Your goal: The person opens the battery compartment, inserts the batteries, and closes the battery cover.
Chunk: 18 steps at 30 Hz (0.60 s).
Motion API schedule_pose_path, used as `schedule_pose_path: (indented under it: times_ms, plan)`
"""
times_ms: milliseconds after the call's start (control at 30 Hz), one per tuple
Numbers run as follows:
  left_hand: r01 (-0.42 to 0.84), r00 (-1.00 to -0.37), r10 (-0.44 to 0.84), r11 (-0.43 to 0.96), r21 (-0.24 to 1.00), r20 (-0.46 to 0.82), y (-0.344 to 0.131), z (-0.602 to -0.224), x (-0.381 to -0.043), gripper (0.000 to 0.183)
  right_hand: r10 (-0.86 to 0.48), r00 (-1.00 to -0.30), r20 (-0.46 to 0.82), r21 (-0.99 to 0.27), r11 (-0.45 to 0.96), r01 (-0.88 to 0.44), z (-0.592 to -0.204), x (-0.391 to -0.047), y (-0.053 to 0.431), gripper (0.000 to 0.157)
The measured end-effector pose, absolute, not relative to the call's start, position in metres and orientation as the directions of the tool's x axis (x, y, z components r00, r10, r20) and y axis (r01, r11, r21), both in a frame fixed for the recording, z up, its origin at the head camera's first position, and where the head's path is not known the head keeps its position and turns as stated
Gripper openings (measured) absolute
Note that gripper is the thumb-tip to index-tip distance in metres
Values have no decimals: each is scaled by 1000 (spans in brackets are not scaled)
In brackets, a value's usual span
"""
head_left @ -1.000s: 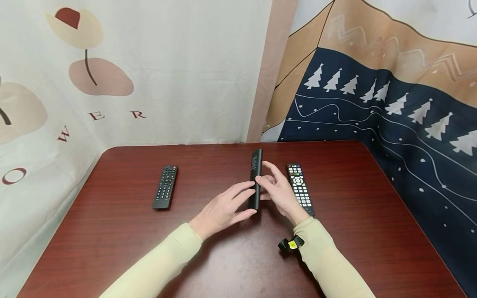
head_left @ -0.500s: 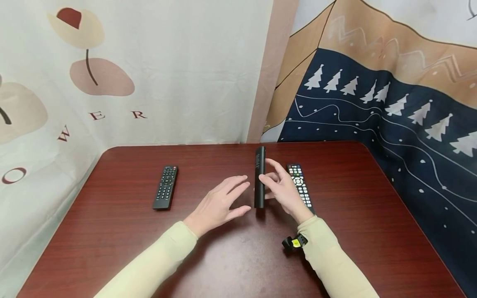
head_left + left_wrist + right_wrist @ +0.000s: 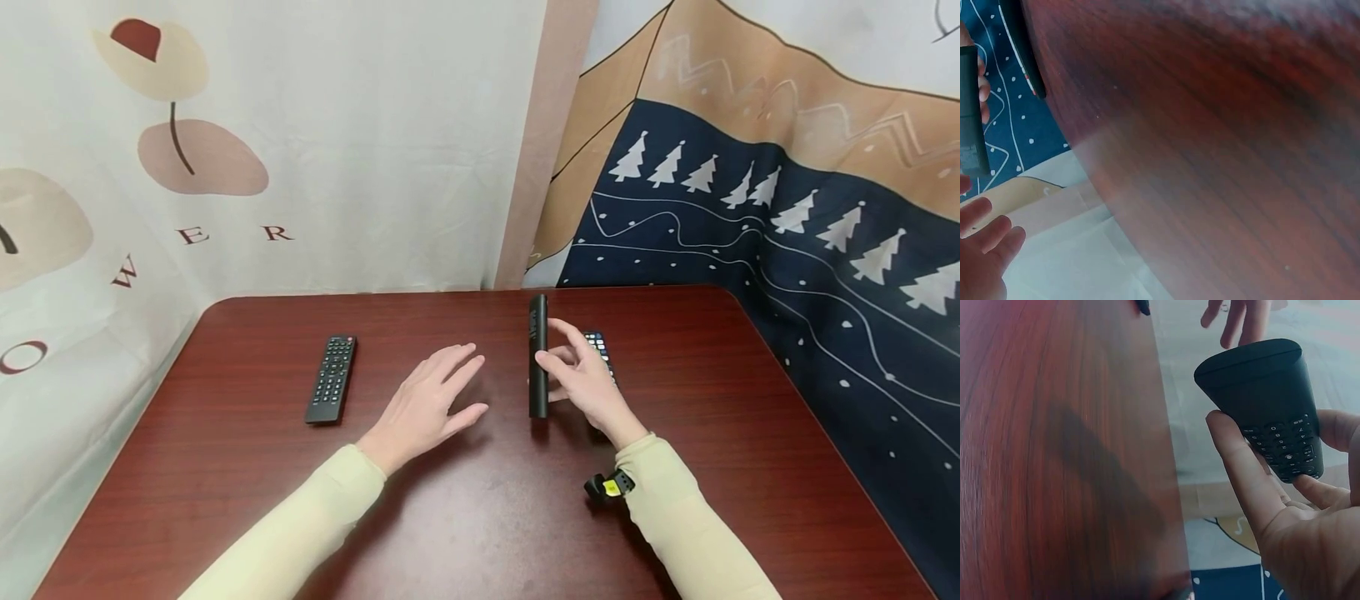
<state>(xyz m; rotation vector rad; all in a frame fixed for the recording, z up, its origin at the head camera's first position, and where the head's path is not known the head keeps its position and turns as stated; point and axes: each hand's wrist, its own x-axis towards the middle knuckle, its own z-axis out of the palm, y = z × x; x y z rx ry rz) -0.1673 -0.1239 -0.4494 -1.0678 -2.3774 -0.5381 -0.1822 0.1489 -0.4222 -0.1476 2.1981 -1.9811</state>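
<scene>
My right hand [image 3: 588, 379] grips a black remote control [image 3: 537, 357] by its edges, holding it up over the table. In the right wrist view the keypad side of that remote [image 3: 1260, 400] faces the palm, thumb on one edge and fingers on the other. My left hand [image 3: 427, 404] hovers to its left with fingers spread and holds nothing; the left wrist view shows its fingertips [image 3: 1013, 240] apart from the remote's end. A second remote with white buttons [image 3: 600, 346] lies partly hidden behind my right hand. Another black remote [image 3: 332, 379] lies on the left of the table.
The dark red wooden table [image 3: 442, 533] ends at a back edge against a pale printed curtain [image 3: 375, 150]. A navy cloth with white trees [image 3: 690, 217] hangs along the right. A small black device with a yellow label [image 3: 609, 486] is strapped at my right wrist.
My left hand has let go of the held remote and drawn back left. My right hand has carried the remote to the right, now covering more of the white-buttoned remote.
</scene>
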Motion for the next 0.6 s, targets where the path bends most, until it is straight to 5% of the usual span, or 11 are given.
schedule_pose_path:
  times_ms: [600]
  plan:
    - [666,-704,537,726,170,466,-136,-446,-169,65,-146,-989,-40,-970,242,3,-415,-180,196,62]
